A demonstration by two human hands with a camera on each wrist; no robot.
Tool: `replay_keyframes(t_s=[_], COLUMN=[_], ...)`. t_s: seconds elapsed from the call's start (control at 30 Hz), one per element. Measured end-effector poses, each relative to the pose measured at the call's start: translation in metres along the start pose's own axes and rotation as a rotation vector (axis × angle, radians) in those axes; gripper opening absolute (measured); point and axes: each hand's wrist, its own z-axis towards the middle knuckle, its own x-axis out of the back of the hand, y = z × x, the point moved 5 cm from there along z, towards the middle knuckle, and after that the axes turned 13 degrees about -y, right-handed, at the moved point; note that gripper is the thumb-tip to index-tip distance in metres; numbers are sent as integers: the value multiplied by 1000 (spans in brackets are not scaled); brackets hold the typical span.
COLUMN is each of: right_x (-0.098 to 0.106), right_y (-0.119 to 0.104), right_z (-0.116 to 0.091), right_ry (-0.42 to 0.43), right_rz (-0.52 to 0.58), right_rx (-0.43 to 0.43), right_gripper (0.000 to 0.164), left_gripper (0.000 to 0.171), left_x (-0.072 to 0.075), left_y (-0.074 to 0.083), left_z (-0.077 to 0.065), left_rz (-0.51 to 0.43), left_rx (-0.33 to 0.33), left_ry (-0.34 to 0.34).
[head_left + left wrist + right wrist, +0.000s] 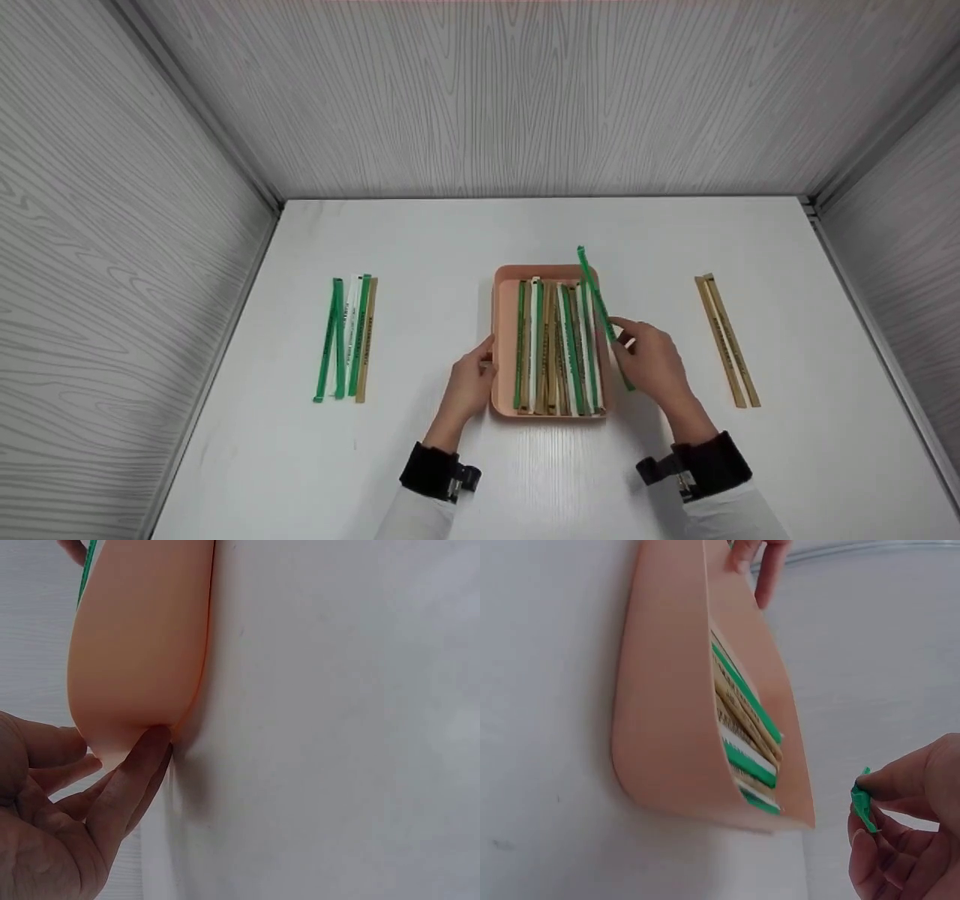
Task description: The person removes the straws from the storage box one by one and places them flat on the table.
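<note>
A pink rectangular tray [505, 337] holds a row of thin wrapped straws [553, 352] in green, white and brown, lying lengthwise side by side. My left hand [469, 382] grips the tray's left wall, with its fingers at the rim. Over the tray's right edge, my right hand [655, 365] pinches a green wrapped straw [592, 283] between thumb and fingers. That straw is tilted, its far end reaching past the tray's back right corner. In the right wrist view, the end of the green straw [862, 807] pokes out of the pinching fingertips.
Left of the tray lies a group of several wrapped straws [352, 337], green, white and brown. Two brown wrapped straws [727, 341] lie on the right side of the white table [420, 247]. Grey wood-grain panels [480, 97] enclose the table at the back and both sides.
</note>
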Motion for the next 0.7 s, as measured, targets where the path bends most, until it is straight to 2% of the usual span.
replay_keyframes(t_s=[0.17,0.33,0.47,0.7], right_x=[31,51,59,59], right_y=[35,70,89,108], right_z=[-8,-18,-25,-33], right_ry=[86,103,104,75], right_rz=[-55,-77,-80,-102], right_rx=[-56,-151,-213,-253], right_gripper=[38,39,39,39], left_gripper=[52,52,52,52], left_x=[0,1,1,1], left_y=[1,2,2,0], left_z=[0,-1,-1,-1], left_rz=[-1,5,9,10], left_rx=[-9,-24,-33,-27], left_ry=[-3,-3,0,6])
